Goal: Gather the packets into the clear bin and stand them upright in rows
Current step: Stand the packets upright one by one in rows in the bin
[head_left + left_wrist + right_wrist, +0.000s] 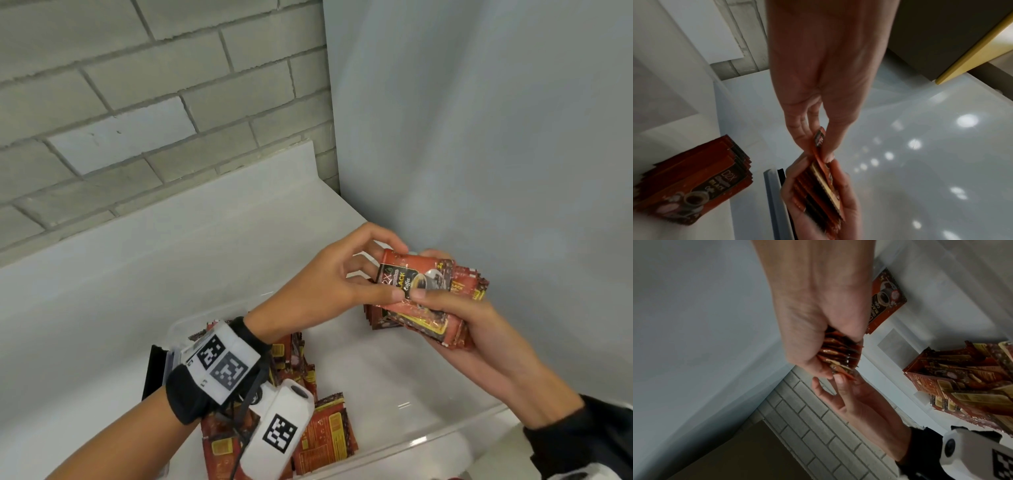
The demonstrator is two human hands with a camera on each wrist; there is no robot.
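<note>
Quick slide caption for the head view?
Left hand adds a coffee packet to the right hand's stack above the clear bin.

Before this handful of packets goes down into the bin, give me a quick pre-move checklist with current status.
1. Right hand grips the stack of packets: ok.
2. Left hand pinches the top packet of the stack: ok.
3. Stack edges squared up: not ok, the packets are fanned out.
4. Free floor in the clear bin below the hands: ok.
5. Standing row already in the bin to set them against: ok.
6. Loose pile under the left wrist gathered and stood up: not ok, packets lie jumbled.
</note>
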